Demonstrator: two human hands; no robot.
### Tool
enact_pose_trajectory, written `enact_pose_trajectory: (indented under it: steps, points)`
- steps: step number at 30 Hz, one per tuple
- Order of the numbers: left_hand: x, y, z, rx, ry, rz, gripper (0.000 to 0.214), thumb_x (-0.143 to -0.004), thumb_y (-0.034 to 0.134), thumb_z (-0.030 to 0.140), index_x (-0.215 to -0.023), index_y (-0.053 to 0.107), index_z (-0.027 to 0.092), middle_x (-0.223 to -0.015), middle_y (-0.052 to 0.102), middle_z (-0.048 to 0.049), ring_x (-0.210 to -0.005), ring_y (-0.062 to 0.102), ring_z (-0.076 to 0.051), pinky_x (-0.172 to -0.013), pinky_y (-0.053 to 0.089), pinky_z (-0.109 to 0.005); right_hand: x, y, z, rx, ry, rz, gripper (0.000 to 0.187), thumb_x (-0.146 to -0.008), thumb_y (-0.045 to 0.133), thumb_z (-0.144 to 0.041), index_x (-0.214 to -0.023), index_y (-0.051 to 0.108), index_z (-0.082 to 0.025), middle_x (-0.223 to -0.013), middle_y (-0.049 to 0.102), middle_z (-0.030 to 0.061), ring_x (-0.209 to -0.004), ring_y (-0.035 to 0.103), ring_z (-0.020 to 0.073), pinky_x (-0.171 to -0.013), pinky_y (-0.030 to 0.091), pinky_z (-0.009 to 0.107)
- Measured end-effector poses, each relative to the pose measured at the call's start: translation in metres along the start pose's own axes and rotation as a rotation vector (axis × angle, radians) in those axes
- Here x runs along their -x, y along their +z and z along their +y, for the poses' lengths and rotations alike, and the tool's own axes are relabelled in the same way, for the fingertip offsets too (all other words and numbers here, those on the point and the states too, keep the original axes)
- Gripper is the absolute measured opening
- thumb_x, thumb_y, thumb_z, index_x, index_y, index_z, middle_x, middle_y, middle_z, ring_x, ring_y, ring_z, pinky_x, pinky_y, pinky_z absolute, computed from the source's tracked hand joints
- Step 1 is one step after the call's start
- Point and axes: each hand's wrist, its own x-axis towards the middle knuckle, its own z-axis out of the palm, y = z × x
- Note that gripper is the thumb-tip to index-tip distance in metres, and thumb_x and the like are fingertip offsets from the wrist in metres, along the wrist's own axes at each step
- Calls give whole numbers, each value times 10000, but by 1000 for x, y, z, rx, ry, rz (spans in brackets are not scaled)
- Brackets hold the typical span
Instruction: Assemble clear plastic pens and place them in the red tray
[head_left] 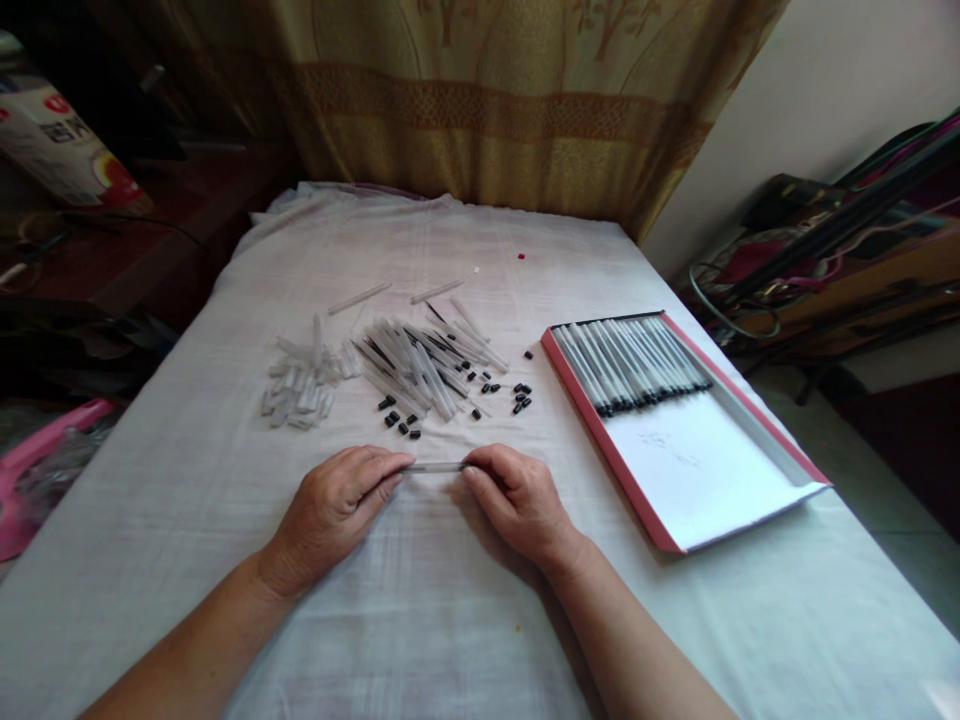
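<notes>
My left hand (pixel 337 510) and my right hand (pixel 517 500) rest on the white cloth and pinch the two ends of one clear pen barrel (pixel 436 467), held level between them. Just beyond lies a heap of clear pen barrels (pixel 420 365). Several small black end plugs (pixel 495 388) are scattered in front of and to the right of that heap. A pile of clear pen caps (pixel 304 385) sits to the left of the barrels.
A shallow red-edged white box (pixel 750 455) at the right holds a row of finished pens (pixel 634 365) at its far end. A white cloth (pixel 225 500) covers the table. A tiny red piece (pixel 520 256) lies far back. Clutter stands beyond both table sides.
</notes>
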Motion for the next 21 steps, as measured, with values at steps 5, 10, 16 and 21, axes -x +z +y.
enact_pose_trajectory:
  steps: [5,10,16,21]
  points:
    - [1,0,-1,-2,4,4,214,-944,540,236,-1097,688,219,-934,738,-46,-845,695,-156,-765,556,-252,0,1,2,6,33,1,137,-906,553,-267,-982,648,-203,-818,716,45,-704,654,158,-666,487,250]
    - [1,0,-1,-6,-4,-3,212,-943,539,238,-1089,691,222,-941,740,-46,-852,697,-157,-776,556,-255,0,1,1,33,4,-12,139,-925,509,-241,-906,642,-205,-808,713,45,-725,657,165,-678,487,258]
    - [0,1,0,-11,-10,-8,214,-951,524,245,-1095,680,221,-942,735,-48,-855,691,-160,-767,556,-258,1,2,4,35,-5,-26,147,-908,548,-252,-1012,642,-207,-872,730,52,-763,676,171,-708,513,266]
    - [2,-1,-1,-125,-42,32,286,-942,546,359,-1168,644,214,-1013,728,-71,-939,672,-211,-849,529,-341,1,1,4,-6,-39,68,128,-912,546,-222,-974,657,-214,-869,733,52,-777,685,170,-720,525,265]
